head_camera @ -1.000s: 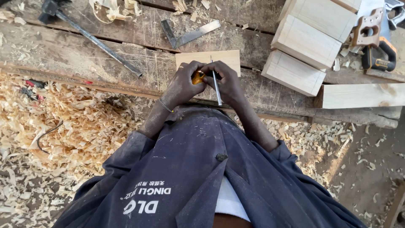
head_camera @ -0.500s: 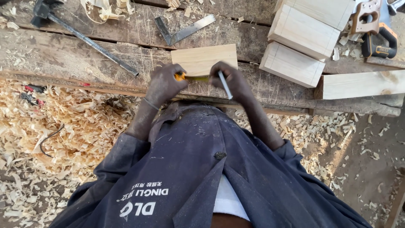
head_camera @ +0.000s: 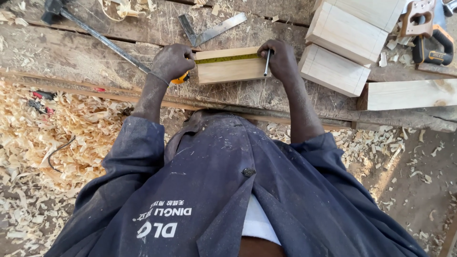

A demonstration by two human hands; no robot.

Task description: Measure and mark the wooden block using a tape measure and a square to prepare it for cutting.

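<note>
Upper left of frame: hammer (head_camera: 95,34) lies on the workbench (head_camera: 71,62). Centre top: left hand (head_camera: 172,62), fingers curled shut round a yellow tape measure (head_camera: 183,78), at the wood block's (head_camera: 228,71) left end. Tape blade (head_camera: 227,58) runs left-right along the block's long axis. Right hand (head_camera: 282,59) pinches a pencil (head_camera: 267,63) at the block's right end, tip at the blade. Further right: stacked blocks (head_camera: 343,33).
</note>
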